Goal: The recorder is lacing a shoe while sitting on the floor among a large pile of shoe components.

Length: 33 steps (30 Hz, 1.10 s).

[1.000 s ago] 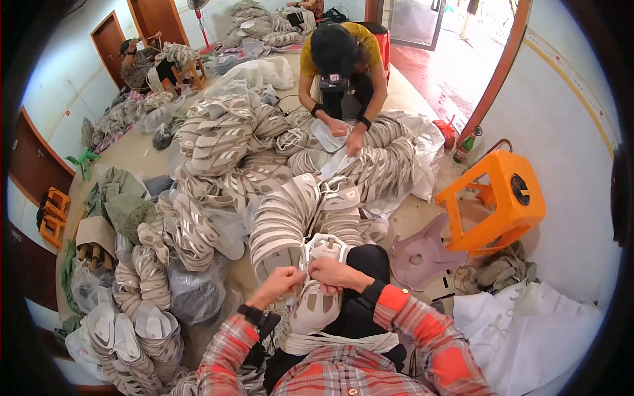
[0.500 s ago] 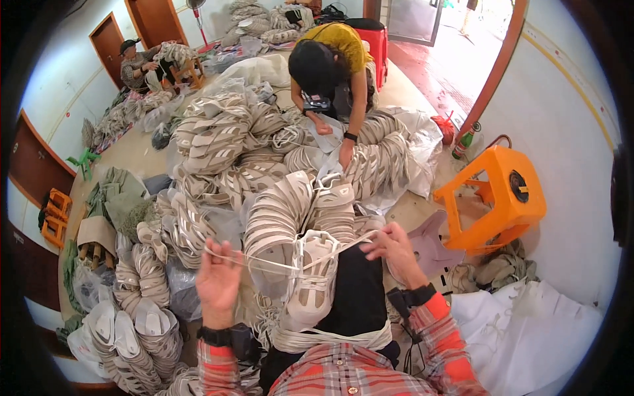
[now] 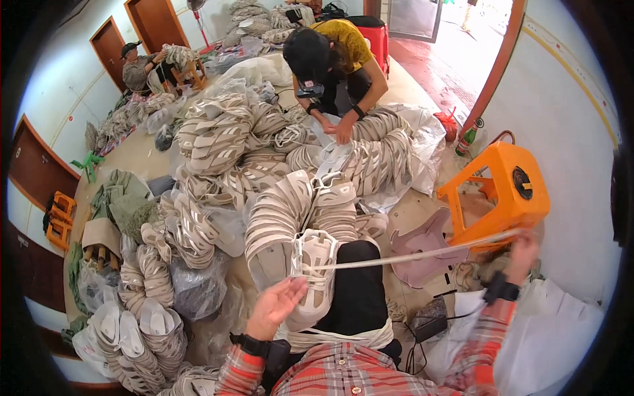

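A beige shoe upper (image 3: 317, 251) lies over my dark-trousered leg (image 3: 360, 280), its front partly laced. From it a pale shoelace (image 3: 409, 256) runs taut to the right. My right hand (image 3: 523, 256), blurred and held far out beside the orange stool, is closed on the lace's far end. Alongside the upper's left edge is my left hand (image 3: 279, 305), fingers stretched out and the tips at the upper; I see nothing held in it. Across my lap lies a bundle of pale laces (image 3: 353, 336). Curved stacks of similar uppers (image 3: 281, 211) stand just beyond.
An orange stool (image 3: 495, 195) and a mauve plastic piece (image 3: 422, 254) are at the right, near a green bottle (image 3: 467, 137). White sheeting (image 3: 548, 336) covers the lower right. Ahead, a co-worker (image 3: 340, 66) bends over stacked uppers. Another person (image 3: 139, 69) sits far left.
My right hand has swung far right, drawing the lace out long. My left hand has moved right and down to the shoe upper. The co-worker's hands have come closer together.
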Motion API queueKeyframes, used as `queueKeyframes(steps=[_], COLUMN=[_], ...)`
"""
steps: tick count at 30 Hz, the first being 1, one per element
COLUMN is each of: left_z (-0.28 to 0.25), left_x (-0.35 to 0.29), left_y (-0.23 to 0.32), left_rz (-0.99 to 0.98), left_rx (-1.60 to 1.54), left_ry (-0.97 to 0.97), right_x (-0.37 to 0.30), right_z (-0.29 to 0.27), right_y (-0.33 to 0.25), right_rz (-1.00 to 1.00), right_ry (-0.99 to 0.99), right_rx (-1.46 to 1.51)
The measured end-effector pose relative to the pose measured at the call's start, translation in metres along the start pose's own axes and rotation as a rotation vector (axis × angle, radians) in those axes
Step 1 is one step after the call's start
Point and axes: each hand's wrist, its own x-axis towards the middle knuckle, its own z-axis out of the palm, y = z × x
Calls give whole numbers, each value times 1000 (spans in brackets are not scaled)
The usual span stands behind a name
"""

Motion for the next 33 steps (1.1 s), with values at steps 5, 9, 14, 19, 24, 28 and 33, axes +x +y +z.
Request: queueKeyframes(steps=[5, 9, 14, 19, 24, 28, 33], left_z=[-5, -12, -2, 23, 55, 67, 55], left_x=[17, 35, 15, 5, 43, 54, 74], left_y=[13, 9, 16, 33, 26, 8, 9], left_rz=[458, 615, 670, 696, 449, 400, 159], left_rx=[910, 1529, 1945, 1951, 1692, 1851, 1603], left_ry=[11, -70, -186, -197, -394, -374, -424], right_x=[37, -61, -172, -212, -227, -230, -233], right_z=[-85, 8, 72, 92, 83, 88, 102], right_y=[121, -66, -258, -314, -331, -326, -325], right_rz=[314, 121, -407, -620, -581, -590, -658], right_ry=[460, -138, -657, -881, -992, -935, -894], right_rx=[934, 659, 568, 256, 130, 127, 208])
